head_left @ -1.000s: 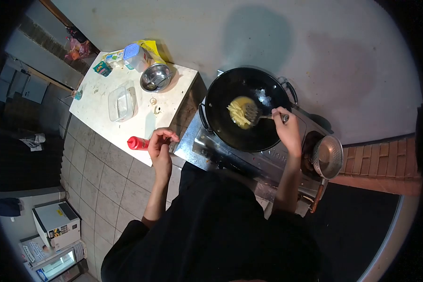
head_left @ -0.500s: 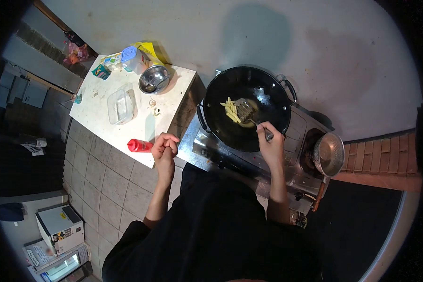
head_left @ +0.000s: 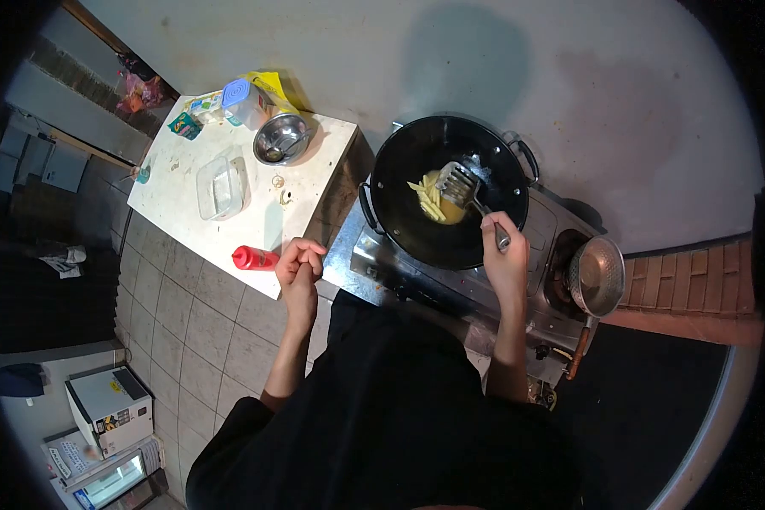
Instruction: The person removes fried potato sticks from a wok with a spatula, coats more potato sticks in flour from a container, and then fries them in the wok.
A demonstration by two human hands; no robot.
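A black wok with two side handles sits on the metal stove. Pale cut strips lie in yellowish liquid at its bottom. My right hand, at the wok's near right rim, is wrapped round the handle of a slotted metal spatula, whose head is over the liquid, just right of the strips. My left hand hovers near the table's corner, beside a red bottle. Its fingers are curled, and nothing shows in them.
The white table holds a clear plastic container, a metal bowl, a blue-lidded tub and a green packet. A hammered metal pan with a wooden handle rests on the stove's right side.
My right hand has moved right and slightly up with the spatula. The spatula's head has lifted away from the strips, which now sit slightly farther right, more bunched together.
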